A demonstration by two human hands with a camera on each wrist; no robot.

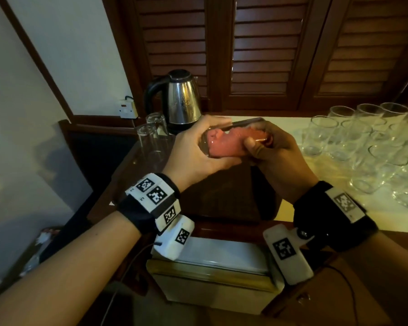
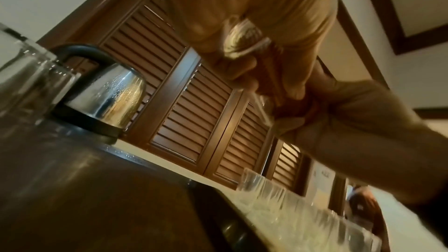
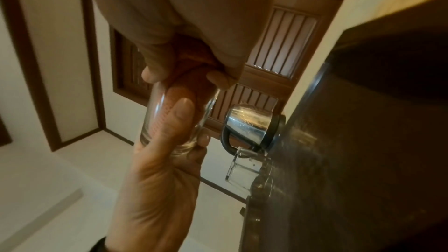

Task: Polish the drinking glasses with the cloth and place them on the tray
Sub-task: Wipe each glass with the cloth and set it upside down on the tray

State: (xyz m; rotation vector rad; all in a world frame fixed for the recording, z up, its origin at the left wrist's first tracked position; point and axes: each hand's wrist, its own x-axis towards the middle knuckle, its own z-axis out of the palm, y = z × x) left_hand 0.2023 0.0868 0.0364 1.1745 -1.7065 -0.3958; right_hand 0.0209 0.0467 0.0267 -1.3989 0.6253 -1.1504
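Note:
A clear drinking glass (image 1: 243, 124) lies on its side in the air above the dark tray (image 1: 217, 196). My left hand (image 1: 205, 147) grips its base end, thumb along the wall (image 3: 181, 114). A pink cloth (image 1: 224, 142) is stuffed inside the glass. My right hand (image 1: 262, 147) holds the cloth at the glass's mouth, fingers curled round it (image 3: 218, 79). Two glasses (image 1: 151, 135) stand upside down on the tray's far left. Several more glasses (image 1: 363, 147) crowd the cream counter on the right.
A steel kettle (image 1: 177, 100) stands behind the tray, next to a wall socket (image 1: 127, 109). Dark louvred doors (image 1: 257, 55) close off the back. A pale box-like unit (image 1: 210, 260) sits below the counter's front edge.

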